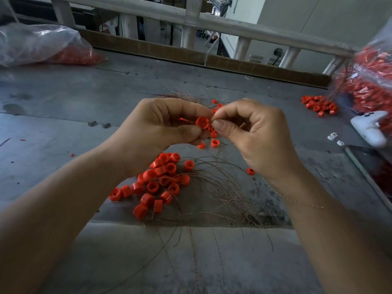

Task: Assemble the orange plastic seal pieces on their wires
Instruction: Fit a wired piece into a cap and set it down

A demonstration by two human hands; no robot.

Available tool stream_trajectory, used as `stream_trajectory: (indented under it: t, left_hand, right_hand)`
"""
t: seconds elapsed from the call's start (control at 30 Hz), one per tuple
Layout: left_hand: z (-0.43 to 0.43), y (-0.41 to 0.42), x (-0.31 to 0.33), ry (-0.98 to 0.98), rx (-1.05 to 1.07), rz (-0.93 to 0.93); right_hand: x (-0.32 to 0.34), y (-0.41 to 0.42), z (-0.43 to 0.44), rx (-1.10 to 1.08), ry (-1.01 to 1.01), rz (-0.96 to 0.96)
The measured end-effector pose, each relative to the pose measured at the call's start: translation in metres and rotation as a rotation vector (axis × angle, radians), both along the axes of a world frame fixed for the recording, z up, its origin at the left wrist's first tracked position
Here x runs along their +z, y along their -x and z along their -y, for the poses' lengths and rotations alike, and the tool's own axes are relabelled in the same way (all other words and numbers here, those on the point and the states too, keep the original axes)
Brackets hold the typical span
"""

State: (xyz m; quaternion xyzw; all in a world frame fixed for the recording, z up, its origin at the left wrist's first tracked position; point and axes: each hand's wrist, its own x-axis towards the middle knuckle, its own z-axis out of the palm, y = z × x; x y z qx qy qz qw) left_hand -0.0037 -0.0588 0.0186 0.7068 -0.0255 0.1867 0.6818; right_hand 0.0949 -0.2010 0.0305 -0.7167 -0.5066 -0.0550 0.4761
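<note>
While the left hand [161,128] is gripping an orange seal piece [202,122] above the surface [63,98], the right hand [254,132] is pinching a thin wire [301,203] at it. Being limp, the wire is probably risking buckling outside the hole.

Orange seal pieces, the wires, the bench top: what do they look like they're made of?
The seal pieces look like moulded plastic: opaque orange, slightly glossy, with highlights on the rims and identical shapes. The wires are probably thin twisted metal, given the coppery glints and springy curves. The bench top is grey, matte, stained and scuffed. It could be sheet metal or coated board; I cannot tell which.
</note>
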Motion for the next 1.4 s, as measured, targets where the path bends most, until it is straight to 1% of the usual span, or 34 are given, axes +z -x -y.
stream_trajectory:
  t: [0.27,0.67,1.2,1.4]
  left_hand:
    - [0.0000,0.0009,0.0008,0.038,-0.021,0.009]
    - [0.0012,0.0015,-0.0003,-0.009,0.005,0.017]
    - [0.0005,0.0007,-0.0002,0.085,0.006,0.009]
    - [0.0006,0.0004,-0.0002,0.065,0.015,0.003]
  right_hand:
    - [-0.0001,0.0005,0.0003,-0.015,0.000,0.021]
    - [-0.0006,0.0020,0.0012,-0.016,0.018,0.005]
    - [-0.0008,0.0021,0.0019,-0.017,0.014,-0.052]
    - [-0.0004,0.0015,0.0017,-0.027,0.028,-0.037]
